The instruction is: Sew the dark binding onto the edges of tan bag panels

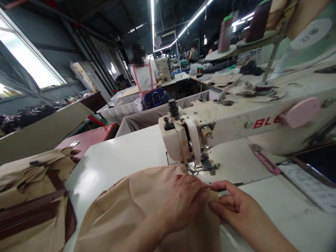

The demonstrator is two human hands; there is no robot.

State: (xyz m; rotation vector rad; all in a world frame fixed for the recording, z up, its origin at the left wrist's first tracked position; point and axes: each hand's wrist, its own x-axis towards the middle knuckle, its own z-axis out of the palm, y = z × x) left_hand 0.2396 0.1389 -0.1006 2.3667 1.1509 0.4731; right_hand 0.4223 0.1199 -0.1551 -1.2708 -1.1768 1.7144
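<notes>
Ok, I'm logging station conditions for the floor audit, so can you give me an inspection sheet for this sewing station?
Surface: white table, mostly bare to the left of the machine.
Job's things: beige fabric lies under the presser foot of a cream sewing machine.
Clutter: pink tool on the machine bed; printed sheet at right; heap of beige and brown pieces at left.
Hands: left hand flat on the fabric; right hand pinches its edge near the needle.
Cables: nothing seen.
Surroundings: thread cones above the machine; a person in a pink apron at another table; strip lights overhead; window at left.
</notes>
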